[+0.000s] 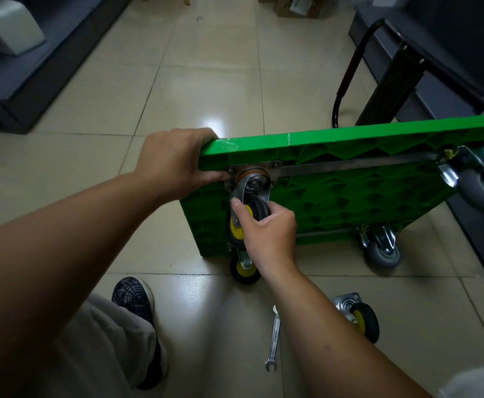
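The left hand [174, 162] clamps the upper left corner of the green platform [350, 136], which stands tipped on its side. Its fingers curl over the top edge and its thumb lies beside the mounting plate [274, 168]; a firm grip there should stop the deck rocking. The yellow-hubbed caster [253, 211] sits at that same corner, and the right hand [269, 237] wraps its wheel and fork. It looks like a seating check, so square the caster to the plate before tightening. The wrench [274, 340] lies on the floor below, near a loose caster [358, 314].
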A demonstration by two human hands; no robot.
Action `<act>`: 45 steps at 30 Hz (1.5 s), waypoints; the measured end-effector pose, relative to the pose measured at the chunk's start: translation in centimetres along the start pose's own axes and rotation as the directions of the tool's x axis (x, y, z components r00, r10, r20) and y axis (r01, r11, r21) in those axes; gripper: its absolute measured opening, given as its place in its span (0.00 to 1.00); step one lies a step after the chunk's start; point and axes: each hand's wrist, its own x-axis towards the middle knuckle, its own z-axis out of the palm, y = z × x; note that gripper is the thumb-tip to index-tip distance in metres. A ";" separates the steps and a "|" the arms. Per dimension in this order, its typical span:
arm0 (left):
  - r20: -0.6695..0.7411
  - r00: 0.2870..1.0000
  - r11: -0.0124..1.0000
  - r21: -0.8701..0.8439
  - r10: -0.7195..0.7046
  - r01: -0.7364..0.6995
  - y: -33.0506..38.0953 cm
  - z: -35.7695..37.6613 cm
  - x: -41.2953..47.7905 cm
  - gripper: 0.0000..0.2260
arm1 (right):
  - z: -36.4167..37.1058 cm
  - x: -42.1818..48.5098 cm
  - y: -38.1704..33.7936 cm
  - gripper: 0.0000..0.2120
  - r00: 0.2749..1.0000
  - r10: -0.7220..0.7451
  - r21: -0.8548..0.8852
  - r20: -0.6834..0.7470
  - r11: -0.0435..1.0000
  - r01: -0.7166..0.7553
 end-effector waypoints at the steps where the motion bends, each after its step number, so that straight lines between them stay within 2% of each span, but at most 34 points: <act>1: 0.008 1.000 1.000 0.007 -0.012 0.012 0.1 -0.2 -0.4 0.23 | -0.1 -0.3 -0.1 0.13 1.000 -0.005 -0.013 0.009 1.000 0.005; 7: 0.051 0.995 0.996 0.049 -0.082 0.080 0.0 -1.1 -2.4 0.21 | -0.9 -0.9 -0.5 0.18 0.992 -0.012 -0.072 0.122 0.997 0.021; 11: 0.002 0.996 0.994 0.068 -0.091 0.091 0.1 -0.4 -2.5 0.21 | -1.3 0.0 -0.7 0.22 0.991 -0.020 -0.152 0.129 0.988 0.040; 18: -0.075 0.994 0.996 0.033 -0.084 0.087 -0.7 1.5 -0.1 0.24 | -0.8 3.1 -0.7 0.21 0.990 -0.080 -0.297 0.120 0.948 0.113; 20: -0.076 0.995 0.998 0.021 -0.063 0.065 -1.0 1.7 0.3 0.25 | -1.3 4.1 -0.1 0.22 0.978 -0.090 -0.228 0.188 0.965 0.132; 21: -0.073 0.996 0.998 0.013 -0.056 0.057 -1.1 1.8 0.5 0.26 | -1.9 4.9 0.7 0.23 0.966 -0.060 -0.114 0.251 0.989 0.091; 23: -0.071 0.996 0.999 0.012 -0.048 0.049 -1.2 1.8 0.6 0.27 | -4.3 7.0 4.2 0.27 0.956 0.074 0.126 0.285 0.986 -0.113; 24: -0.074 0.996 0.999 0.017 -0.045 0.047 -1.3 1.8 0.6 0.28 | -5.8 7.9 6.8 0.27 0.960 0.171 0.155 0.223 0.966 -0.208; 25: -0.079 0.996 0.999 0.021 -0.042 0.044 -1.3 1.7 0.6 0.28 | -7.5 8.5 9.7 0.25 0.958 0.263 0.088 0.116 0.958 -0.273; 26: -0.076 0.996 0.999 0.027 -0.043 0.045 -1.3 1.7 0.5 0.28 | -8.9 8.9 13.1 0.20 0.943 0.333 -0.078 -0.001 0.940 -0.332; 27: -0.074 0.996 0.998 0.032 -0.043 0.046 -1.3 1.7 0.5 0.27 | -10.2 8.8 16.2 0.15 0.916 0.389 -0.256 -0.096 0.880 -0.400; 29: -0.056 0.997 0.998 0.041 -0.046 0.048 -1.3 1.8 0.6 0.27 | -11.6 7.3 21.5 0.10 0.869 0.476 -0.439 -0.138 0.757 -0.484; 33: -0.051 0.996 0.997 0.042 -0.067 0.069 -1.3 1.8 0.4 0.26 | -11.5 2.9 26.8 0.08 0.848 0.529 -0.489 -0.039 0.730 -0.477; 37: -0.040 0.996 0.995 0.048 -0.083 0.085 -1.1 1.6 0.4 0.26 | -10.2 0.5 30.8 0.18 0.868 0.495 -0.605 0.036 0.703 -0.375; 40: -0.024 0.995 0.994 0.050 -0.098 0.100 -1.1 1.6 0.5 0.27 | -9.2 0.9 32.1 0.21 0.885 0.462 -0.629 0.063 0.707 -0.324; 45: -0.018 0.994 0.992 0.060 -0.108 0.109 -1.2 1.6 0.5 0.29 | -8.7 1.7 33.3 0.18 0.914 0.400 -0.632 0.062 0.725 -0.274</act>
